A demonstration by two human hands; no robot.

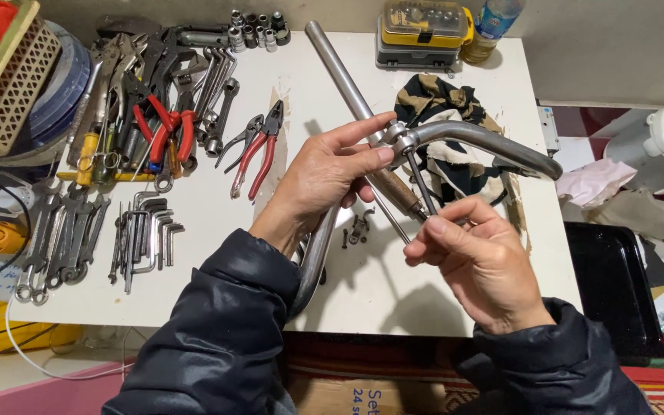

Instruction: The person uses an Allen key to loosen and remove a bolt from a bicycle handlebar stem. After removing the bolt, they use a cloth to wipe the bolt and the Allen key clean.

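Observation:
My left hand point(324, 178) grips a curved chrome handlebar point(486, 144) near its centre clamp point(395, 138), holding it above the white table point(424, 307). The bar's other end bends down under my left wrist. My right hand point(479, 261) pinches the lower end of a thin dark metal key or rod point(421, 183) whose top goes into the clamp. A long steel tube point(340, 69) with a brown lower part lies diagonally behind the clamp.
Red-handled pliers point(259, 150), wrenches point(63, 234), hex keys point(144, 234) and sockets point(259, 31) cover the table's left. A patterned cloth point(443, 100), yellow bit case point(423, 31), small bracket and screws point(359, 229) lie nearby. A black tray point(616, 284) sits right.

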